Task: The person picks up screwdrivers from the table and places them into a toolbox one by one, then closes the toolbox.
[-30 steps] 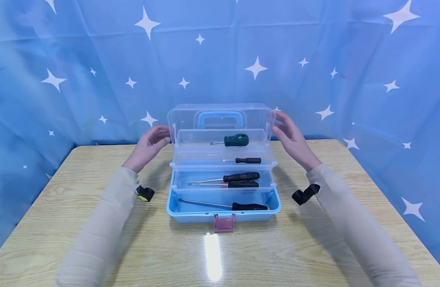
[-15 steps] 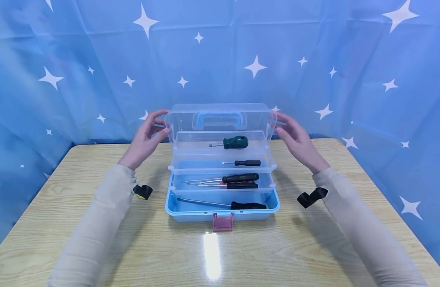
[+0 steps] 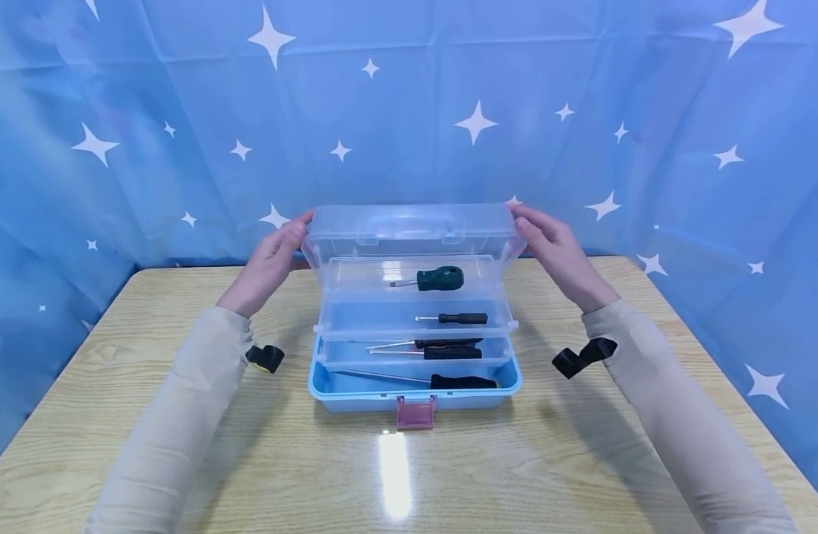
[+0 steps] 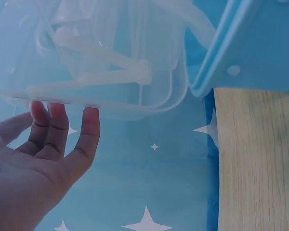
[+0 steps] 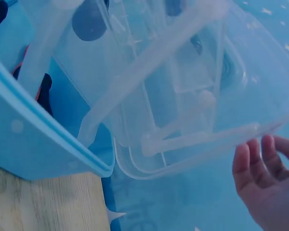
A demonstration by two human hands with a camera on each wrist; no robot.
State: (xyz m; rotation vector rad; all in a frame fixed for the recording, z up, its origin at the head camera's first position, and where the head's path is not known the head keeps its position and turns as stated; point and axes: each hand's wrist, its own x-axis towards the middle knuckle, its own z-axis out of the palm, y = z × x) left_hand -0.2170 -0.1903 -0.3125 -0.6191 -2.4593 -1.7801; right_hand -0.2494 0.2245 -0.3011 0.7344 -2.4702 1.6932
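A blue toolbox [image 3: 355, 404] stands on the table with its clear lid [image 3: 411, 221] raised and tilted toward me. My left hand [image 3: 267, 261] touches the lid's left side; in the left wrist view its fingertips [image 4: 90, 115] press the outer edge. The right hand [image 3: 561, 252] is at the lid's right side, with fingertips [image 5: 242, 150] against its edge in the right wrist view. Inside, stepped clear trays hold a green-handled screwdriver [image 3: 440, 279], a small black screwdriver [image 3: 463, 319] and a lower pair of screwdrivers [image 3: 452, 354]. A long screwdriver [image 3: 463, 382] lies in the base.
A pink latch [image 3: 415, 414] hangs down at the toolbox's front. The wooden table [image 3: 248, 460] extends around the box, and a blue curtain [image 3: 409, 111] with white stars hangs behind its far edge. Each sleeve carries a black wrist camera [image 3: 585, 357].
The lid has tipped forward toward me, with both hands at its sides. The trays have sunk slightly and moved forward with the screwdrivers in them. The base has stayed in place.
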